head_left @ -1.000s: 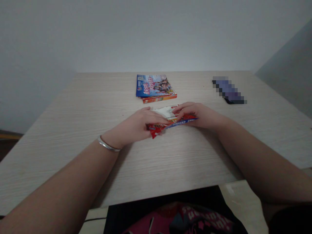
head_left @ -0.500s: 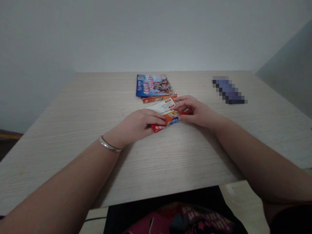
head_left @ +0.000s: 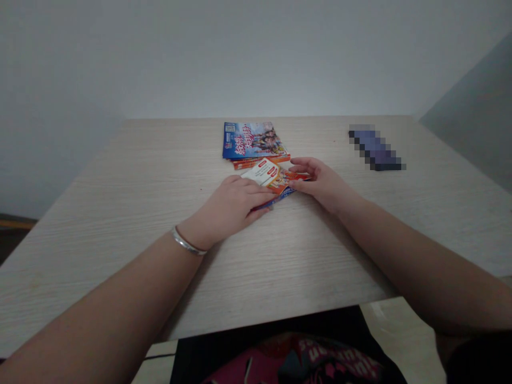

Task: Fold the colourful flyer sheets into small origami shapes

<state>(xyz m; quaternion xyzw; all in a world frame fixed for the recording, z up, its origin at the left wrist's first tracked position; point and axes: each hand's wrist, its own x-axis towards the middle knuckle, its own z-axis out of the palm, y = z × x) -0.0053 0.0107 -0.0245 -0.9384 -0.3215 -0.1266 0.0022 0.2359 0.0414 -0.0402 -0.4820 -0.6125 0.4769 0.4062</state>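
Observation:
A folded leaflet (head_left: 262, 172), printed in white, orange and red with a blue strip along its near edge, lies at the middle of the table between my hands. My left hand (head_left: 236, 205) holds its left part, fingers laid over the top and thumb at the near edge. At the right end, my right hand (head_left: 318, 184) has the leaflet between its thumb and curved fingers. The left palm and fingers cover part of the leaflet. Just beyond it lies a stack of leaflets (head_left: 254, 140), the top one blue with a group of people on it.
A dark phone-like object (head_left: 376, 149), blurred by pixels, lies at the right rear of the pale wooden table (head_left: 120, 176). A wall stands behind the table's far edge. My lap is below the near edge.
The leaflet has turned and folded further, with its red near flap now largely out of sight and a blue edge showing. My left hand has shifted slightly right; the stack has not moved.

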